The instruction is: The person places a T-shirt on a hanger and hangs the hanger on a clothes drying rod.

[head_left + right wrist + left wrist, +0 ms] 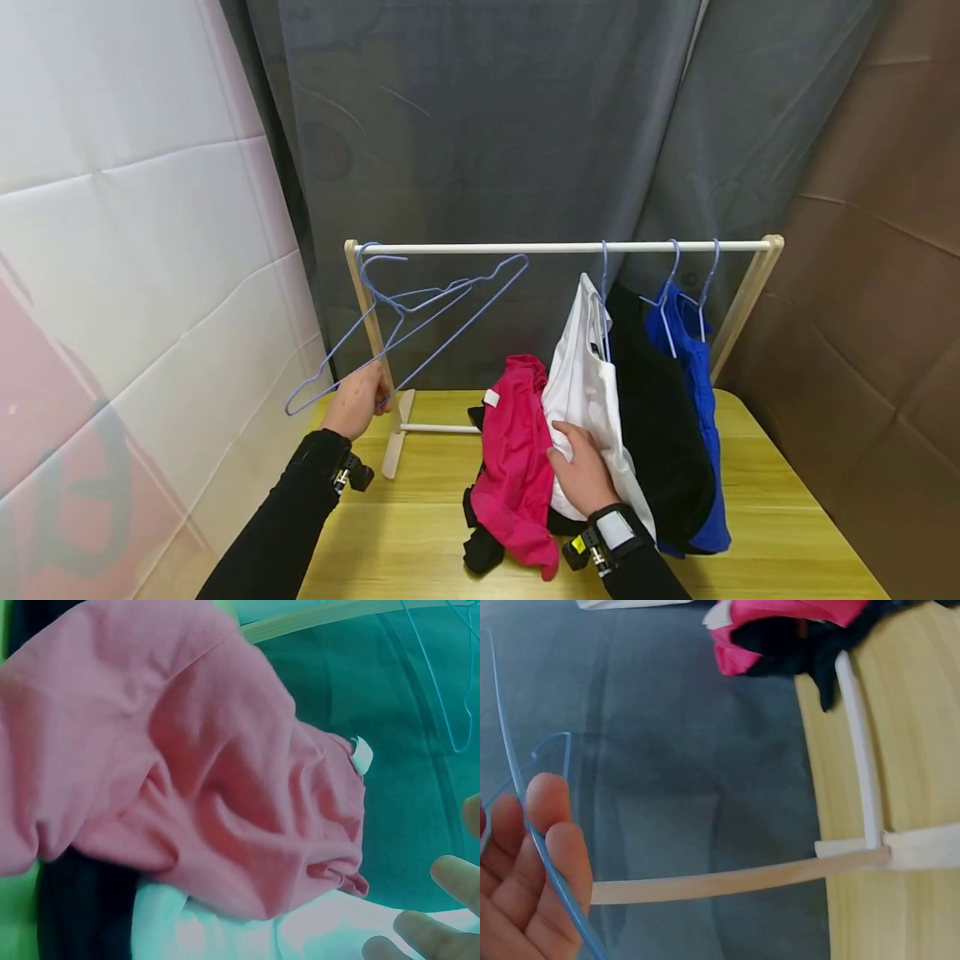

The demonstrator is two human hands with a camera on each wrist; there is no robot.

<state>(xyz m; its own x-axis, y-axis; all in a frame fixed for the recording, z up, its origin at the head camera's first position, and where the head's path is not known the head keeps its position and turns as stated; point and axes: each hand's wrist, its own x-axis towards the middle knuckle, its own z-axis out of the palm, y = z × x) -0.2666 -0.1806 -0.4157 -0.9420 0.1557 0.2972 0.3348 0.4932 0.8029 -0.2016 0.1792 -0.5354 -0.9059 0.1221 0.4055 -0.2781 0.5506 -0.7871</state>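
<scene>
My left hand (362, 398) grips the lower bar of a blue wire hanger (561, 886) at the rack's left end. Another blue hanger overlaps it there. My right hand (585, 471) rests against a white garment (581, 392), its fingers spread and relaxed. That garment hangs from the rail on a blue hanger. Just left of it a crumpled pink garment (517, 442) with a white tag (491, 397) lies over black cloth (483, 550). In the right wrist view the pink garment (217, 765) fills much of the picture, with my fingertips (454, 874) at the right edge.
The clothes rack has a white rail (480, 248) and wooden legs (742, 308). A black garment (660, 433) and a blue garment (701, 375) hang at its right. It stands on a wooden table (780, 500); a grey curtain (480, 125) hangs behind.
</scene>
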